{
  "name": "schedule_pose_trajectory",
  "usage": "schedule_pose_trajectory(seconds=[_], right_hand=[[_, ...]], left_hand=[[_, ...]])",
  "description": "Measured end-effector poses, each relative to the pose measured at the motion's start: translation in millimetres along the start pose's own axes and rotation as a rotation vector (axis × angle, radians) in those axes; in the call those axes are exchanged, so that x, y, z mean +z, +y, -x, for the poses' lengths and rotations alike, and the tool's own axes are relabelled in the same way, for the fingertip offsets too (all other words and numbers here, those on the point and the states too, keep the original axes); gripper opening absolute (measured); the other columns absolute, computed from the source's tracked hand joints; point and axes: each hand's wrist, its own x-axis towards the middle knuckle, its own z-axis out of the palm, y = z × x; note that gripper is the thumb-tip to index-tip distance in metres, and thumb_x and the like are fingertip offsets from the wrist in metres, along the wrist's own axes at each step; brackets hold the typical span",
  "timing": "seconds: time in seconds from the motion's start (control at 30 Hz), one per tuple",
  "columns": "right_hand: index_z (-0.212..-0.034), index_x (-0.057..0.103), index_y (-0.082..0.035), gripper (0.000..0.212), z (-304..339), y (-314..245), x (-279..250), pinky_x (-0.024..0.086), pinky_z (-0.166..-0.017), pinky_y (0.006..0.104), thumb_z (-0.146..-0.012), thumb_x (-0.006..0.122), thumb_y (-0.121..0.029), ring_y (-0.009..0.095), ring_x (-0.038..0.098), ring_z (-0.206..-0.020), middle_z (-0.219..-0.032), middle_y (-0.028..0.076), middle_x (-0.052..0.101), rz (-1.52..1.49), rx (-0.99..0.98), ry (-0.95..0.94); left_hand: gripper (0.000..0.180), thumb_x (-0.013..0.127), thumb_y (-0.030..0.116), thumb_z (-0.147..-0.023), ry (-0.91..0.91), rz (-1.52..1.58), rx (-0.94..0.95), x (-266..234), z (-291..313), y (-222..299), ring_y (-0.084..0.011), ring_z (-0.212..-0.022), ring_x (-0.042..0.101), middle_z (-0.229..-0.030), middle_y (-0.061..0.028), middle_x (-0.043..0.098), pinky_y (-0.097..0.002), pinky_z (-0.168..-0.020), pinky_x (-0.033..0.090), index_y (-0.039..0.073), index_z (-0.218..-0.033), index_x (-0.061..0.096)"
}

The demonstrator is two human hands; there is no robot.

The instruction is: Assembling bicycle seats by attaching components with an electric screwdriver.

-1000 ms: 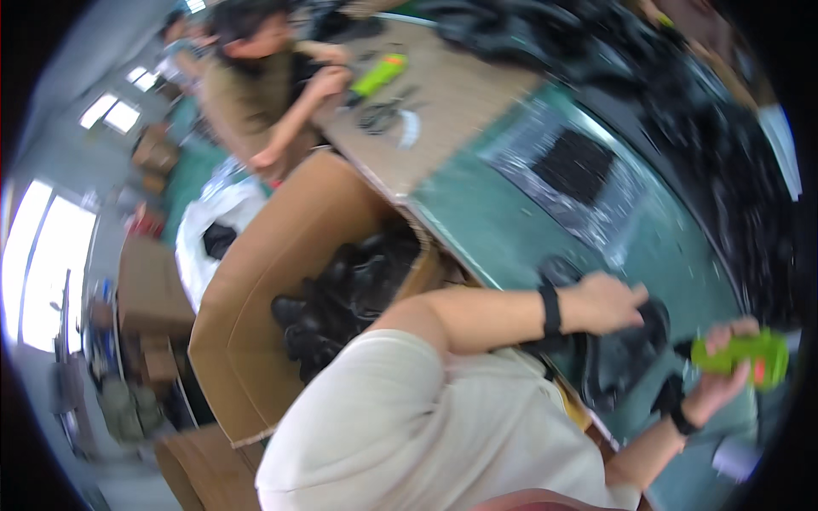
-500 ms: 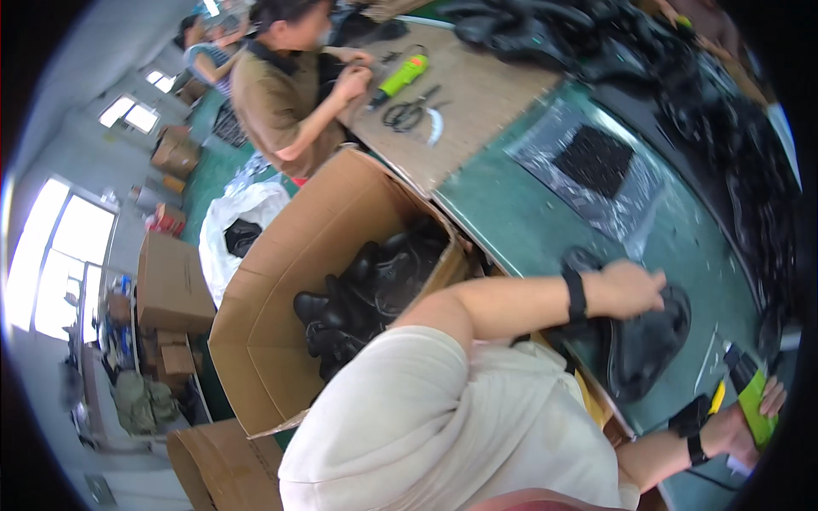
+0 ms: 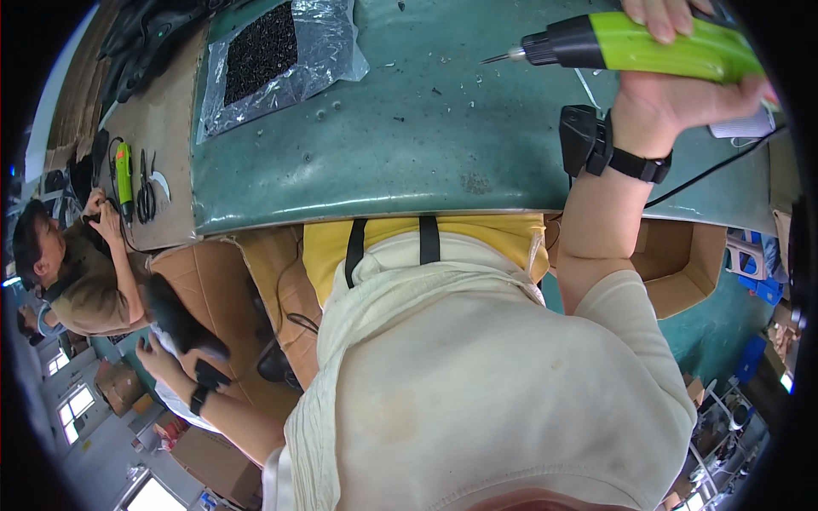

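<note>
My right hand [image 3: 673, 94] is wrapped round a green and black electric screwdriver [image 3: 635, 47], its thin bit pointing left over the green tabletop [image 3: 426, 162]. At the lower left, my left hand [image 3: 160, 359] has its fingers spread. Beside it, a black shoe [image 3: 183, 319] is tilted over the open cardboard box [image 3: 209, 277]; whether the hand touches it I cannot tell. Dark shoes [image 3: 274, 364] are partly visible inside the box.
A clear plastic bag of small black screws [image 3: 260, 55] lies on the table among scattered bits. A co-worker [image 3: 85, 281] works at the left, near another green screwdriver [image 3: 124, 175] and scissors [image 3: 146, 192]. A black cable [image 3: 716, 169] crosses the right side.
My left hand has left the table and gone to the box on the left; the black shoe is now there. The right hand keeps hold of the electric screwdriver. The view has turned.
</note>
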Motion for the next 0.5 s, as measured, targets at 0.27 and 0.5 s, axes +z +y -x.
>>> schedule_pose_trajectory(seconds=[0.27, 0.5], right_hand=[[-0.096, 0.051, -0.007, 0.058, 16, 53, -9, 0.039, -0.053, 0.0312, -0.087, 0.049, -0.064, 0.016, 0.043, -0.050, -0.064, 0.003, 0.043, -0.231, 0.283, 0.117], [-0.095, 0.051, -0.008, 0.055, 12, 63, -26, 0.038, -0.054, 0.0303, -0.087, 0.050, -0.062, 0.014, 0.041, -0.050, -0.064, 0.001, 0.041, -0.349, 0.409, 0.183]], left_hand=[[0.022, 0.061, 0.006, -0.090, -0.630, 0.972, 0.531, -33, 111, 329, -0.0143, -0.097, 0.061, -0.108, -0.0065, 0.065, -0.0294, -0.088, 0.048, -0.001, -0.111, 0.062], [0.015, 0.066, 0.005, -0.083, -0.602, 0.809, 1.318, 46, 161, 473, -0.0292, -0.085, 0.059, -0.091, -0.0123, 0.059, -0.0353, -0.074, 0.047, 0.001, -0.095, 0.058]])
